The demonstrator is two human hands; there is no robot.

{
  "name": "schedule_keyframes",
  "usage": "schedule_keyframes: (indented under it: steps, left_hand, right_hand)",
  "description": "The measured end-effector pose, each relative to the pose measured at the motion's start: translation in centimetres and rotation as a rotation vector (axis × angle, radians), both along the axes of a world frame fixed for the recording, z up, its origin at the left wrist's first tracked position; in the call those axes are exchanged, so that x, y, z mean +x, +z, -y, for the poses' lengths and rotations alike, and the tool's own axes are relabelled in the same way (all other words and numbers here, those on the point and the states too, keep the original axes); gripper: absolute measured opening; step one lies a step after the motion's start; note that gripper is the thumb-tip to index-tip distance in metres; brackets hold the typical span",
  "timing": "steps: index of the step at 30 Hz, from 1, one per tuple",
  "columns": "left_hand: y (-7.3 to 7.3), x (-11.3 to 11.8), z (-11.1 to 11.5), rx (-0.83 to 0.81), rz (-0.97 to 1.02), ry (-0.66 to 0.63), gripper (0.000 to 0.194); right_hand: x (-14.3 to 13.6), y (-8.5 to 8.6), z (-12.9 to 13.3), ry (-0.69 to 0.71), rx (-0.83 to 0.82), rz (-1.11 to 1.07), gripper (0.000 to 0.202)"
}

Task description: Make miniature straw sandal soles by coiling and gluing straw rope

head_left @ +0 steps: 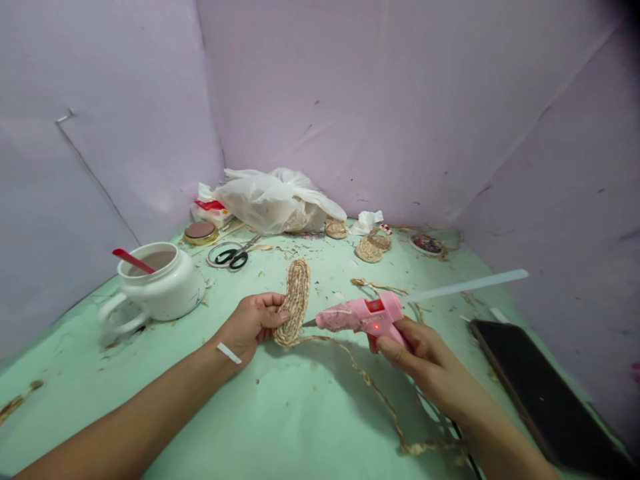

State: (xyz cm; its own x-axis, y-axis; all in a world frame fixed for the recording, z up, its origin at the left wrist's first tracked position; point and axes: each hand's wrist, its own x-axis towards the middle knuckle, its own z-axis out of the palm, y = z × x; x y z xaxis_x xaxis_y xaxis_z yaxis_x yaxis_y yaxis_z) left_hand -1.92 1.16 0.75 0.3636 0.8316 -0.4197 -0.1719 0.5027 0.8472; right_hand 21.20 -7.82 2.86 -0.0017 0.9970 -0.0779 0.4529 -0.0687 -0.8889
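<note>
Between the thumb and fingers of my left hand (257, 322) stands an oval sole of coiled, braided straw (297, 293), held upright above the table. A loose braided straw cord (370, 379) trails from its lower end and curves down to the right. My right hand (423, 353) is closed round the handle of a pink hot glue gun (357, 315), whose small red light is lit. Its metal nozzle points left, at or very close to the lower right edge of the sole. A long translucent glue stick (470, 285) sticks out of the back of the gun.
A white mug (160, 287) with a red stick stands at left; black-handled scissors (237, 257) lie beyond it. Behind are a white plastic bag (275, 203) and small woven straw slippers (373, 247). A dark phone (540, 393) lies at right on the green table (240, 427).
</note>
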Motion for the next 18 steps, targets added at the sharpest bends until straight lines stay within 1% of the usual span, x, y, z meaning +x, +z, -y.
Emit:
schedule_keyframes:
  steps: [4, 11, 18]
  left_hand:
    - [-0.09, 0.00, -0.04, 0.000, -0.004, 0.010, 0.036]
    - [0.20, 0.13, 0.13, -0.005, -0.009, 0.019, 0.037]
    - [0.28, 0.21, 0.21, -0.009, -0.015, 0.014, 0.040]
  right_hand:
    - [0.04, -0.27, -0.09, 0.035, -0.005, -0.025, 0.035]
    - [0.22, -0.42, 0.17, 0.108, 0.003, -0.091, 0.035]
    - [0.25, -0.81, 0.12, 0.136, -0.025, -0.134, 0.036]
